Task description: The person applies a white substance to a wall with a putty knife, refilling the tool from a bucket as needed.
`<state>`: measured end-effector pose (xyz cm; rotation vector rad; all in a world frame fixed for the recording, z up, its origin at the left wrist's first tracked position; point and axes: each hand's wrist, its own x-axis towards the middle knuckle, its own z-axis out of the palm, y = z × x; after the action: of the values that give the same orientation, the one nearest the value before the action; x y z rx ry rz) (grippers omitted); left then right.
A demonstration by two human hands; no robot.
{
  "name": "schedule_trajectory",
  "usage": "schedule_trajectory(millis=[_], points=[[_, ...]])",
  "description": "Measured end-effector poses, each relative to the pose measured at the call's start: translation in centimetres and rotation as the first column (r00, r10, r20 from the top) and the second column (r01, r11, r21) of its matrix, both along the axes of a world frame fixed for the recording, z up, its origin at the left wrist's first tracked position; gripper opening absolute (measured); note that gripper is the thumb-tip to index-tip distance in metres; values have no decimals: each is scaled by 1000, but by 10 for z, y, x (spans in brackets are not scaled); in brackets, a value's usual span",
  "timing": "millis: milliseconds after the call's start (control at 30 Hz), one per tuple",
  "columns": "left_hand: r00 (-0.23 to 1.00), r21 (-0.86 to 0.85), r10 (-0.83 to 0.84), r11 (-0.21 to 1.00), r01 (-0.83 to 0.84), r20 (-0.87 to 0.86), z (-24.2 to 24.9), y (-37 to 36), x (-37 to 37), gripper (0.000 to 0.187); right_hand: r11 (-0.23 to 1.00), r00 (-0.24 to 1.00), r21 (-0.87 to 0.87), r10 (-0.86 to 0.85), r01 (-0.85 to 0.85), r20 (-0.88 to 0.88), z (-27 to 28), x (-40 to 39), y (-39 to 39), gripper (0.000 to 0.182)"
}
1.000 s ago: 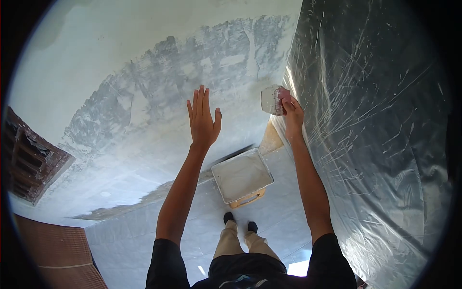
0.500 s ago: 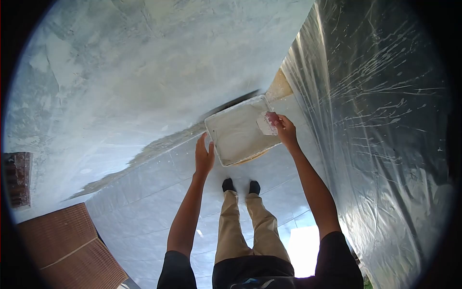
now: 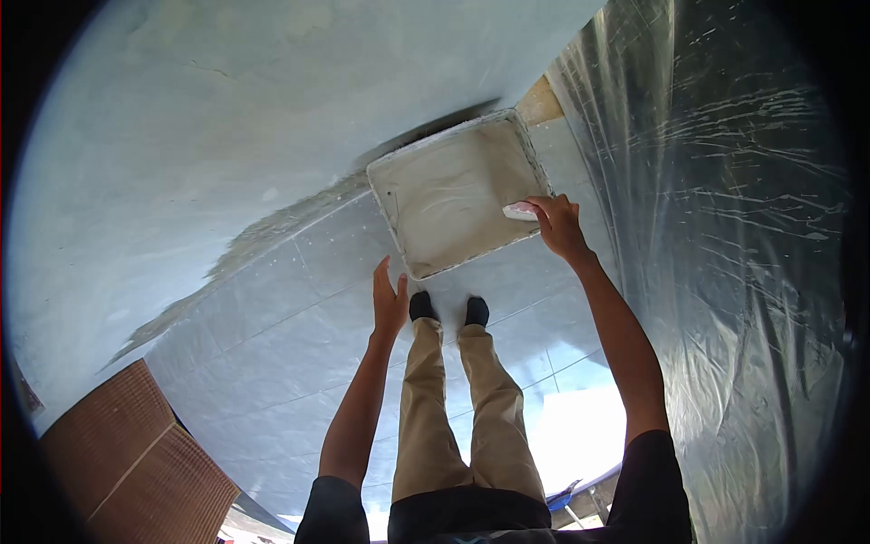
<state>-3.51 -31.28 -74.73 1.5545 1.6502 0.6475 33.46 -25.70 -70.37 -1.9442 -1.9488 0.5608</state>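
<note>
Floor: tiles [image 3: 272,335] under tray [image 3: 476,256]
Room: plastered wall [image 3: 227,118], plastic sheet [image 3: 725,208]
Right hand [image 3: 564,227]: clamped on scraper [image 3: 520,211], handle partly hidden
Left hand [image 3: 390,306]: thumb, fingers apart

1. The plastic sheeting [image 3: 725,236] is shining glossy and creased, showing pale splatters.
2. The wall [image 3: 181,136] is looking matt and mostly smooth, its lower edge rougher and greyer.
3. The paste [image 3: 458,190] is looking matt, thick and softly ridged.
4. The tiled floor [image 3: 272,335] is reflecting light smoothly.
5. The cloth trousers [image 3: 421,412] are looking matt and wrinkled.
</note>
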Motion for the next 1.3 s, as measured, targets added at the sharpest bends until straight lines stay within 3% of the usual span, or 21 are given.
schedule_trajectory(millis=[133, 300, 600, 800, 1300], points=[[998, -74, 42, 997, -38, 55, -12, -5, 2, 50, 989, 989, -36, 143, -144, -49, -9, -4, 8, 25], [994, -98, 65, 994, -56, 92, -27, -9, 1, 51, 956, 964, -143, 264, -256, 37, -8, -12, 15, 26], [992, -109, 70, 992, -59, 101, -30, -11, -8, 50, 915, 946, -246, 324, -319, -20, 3, -14, 26, 28], [989, -102, 81, 992, -69, 120, -33, -15, -19, 50, 915, 940, -215, 336, -341, -60, -1, -9, 32, 29], [985, -172, 117, 980, -95, 123, -37, -33, -41, 49, 870, 924, -324, 378, -373, -48, -11, -6, 56, 29]])
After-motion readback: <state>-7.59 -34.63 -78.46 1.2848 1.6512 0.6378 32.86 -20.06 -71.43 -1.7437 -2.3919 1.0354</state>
